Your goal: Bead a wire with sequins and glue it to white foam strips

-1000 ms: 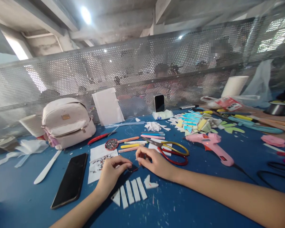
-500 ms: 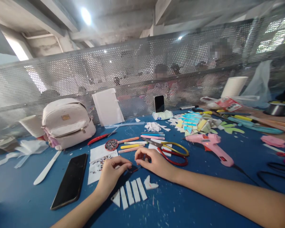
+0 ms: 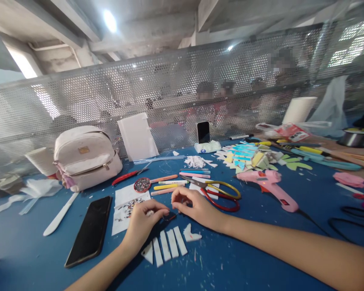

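Note:
My left hand (image 3: 147,216) is closed in a pinch over the table, near a sheet of white paper (image 3: 119,226) with small dark and coloured bits scattered on it. A thin strand (image 3: 170,218), partly reddish, hangs below its fingertips. My right hand (image 3: 194,204) faces it with thumb and fingers pinched, the fingertips almost meeting the left ones. Whatever lies between the right fingertips is too small to make out. Just below the hands lie several white strips (image 3: 172,242) and a white notched cutout (image 3: 191,234). Scissors (image 3: 221,198) with yellow and red handles rest behind my right hand.
Behind are a round red dish of speckled bits (image 3: 142,184) and several markers (image 3: 170,186). A black phone (image 3: 89,230) and pale backpack (image 3: 87,157) sit left. A pink glue gun (image 3: 269,186) with its cord and paper scraps (image 3: 245,155) lie right. A perforated metal screen (image 3: 170,93) borders the table.
My fingertips have shifted very slightly, and the strand between them shows a little differently. The things on the table stay in place.

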A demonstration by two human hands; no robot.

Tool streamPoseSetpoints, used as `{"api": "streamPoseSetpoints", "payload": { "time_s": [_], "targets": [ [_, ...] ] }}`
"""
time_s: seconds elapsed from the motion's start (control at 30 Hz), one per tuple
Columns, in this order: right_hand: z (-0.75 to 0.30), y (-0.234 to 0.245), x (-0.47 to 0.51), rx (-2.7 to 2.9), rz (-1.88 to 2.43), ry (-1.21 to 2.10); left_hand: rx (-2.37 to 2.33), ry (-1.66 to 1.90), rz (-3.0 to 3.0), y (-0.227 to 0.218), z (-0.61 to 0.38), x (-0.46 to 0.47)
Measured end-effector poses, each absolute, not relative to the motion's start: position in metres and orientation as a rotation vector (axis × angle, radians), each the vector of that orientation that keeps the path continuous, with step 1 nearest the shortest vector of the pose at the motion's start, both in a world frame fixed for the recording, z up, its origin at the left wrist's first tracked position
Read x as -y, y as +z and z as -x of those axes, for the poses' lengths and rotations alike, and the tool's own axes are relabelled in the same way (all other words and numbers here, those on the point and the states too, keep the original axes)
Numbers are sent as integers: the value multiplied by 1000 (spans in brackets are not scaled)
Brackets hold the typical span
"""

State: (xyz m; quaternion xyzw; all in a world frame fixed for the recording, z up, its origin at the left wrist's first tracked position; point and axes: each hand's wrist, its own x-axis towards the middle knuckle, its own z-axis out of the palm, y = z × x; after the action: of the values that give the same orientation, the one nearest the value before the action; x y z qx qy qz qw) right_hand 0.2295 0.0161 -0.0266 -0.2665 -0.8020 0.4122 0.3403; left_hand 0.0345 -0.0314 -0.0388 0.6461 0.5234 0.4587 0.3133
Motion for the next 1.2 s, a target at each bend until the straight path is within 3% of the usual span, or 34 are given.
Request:
{"api": "streamPoseSetpoints", "payload": {
  "time_s": [1.2],
  "targets": [
    [-229,-26,-14,2231,599,903,-1308,1143,-1864,-36,-42,33]
  ]
}}
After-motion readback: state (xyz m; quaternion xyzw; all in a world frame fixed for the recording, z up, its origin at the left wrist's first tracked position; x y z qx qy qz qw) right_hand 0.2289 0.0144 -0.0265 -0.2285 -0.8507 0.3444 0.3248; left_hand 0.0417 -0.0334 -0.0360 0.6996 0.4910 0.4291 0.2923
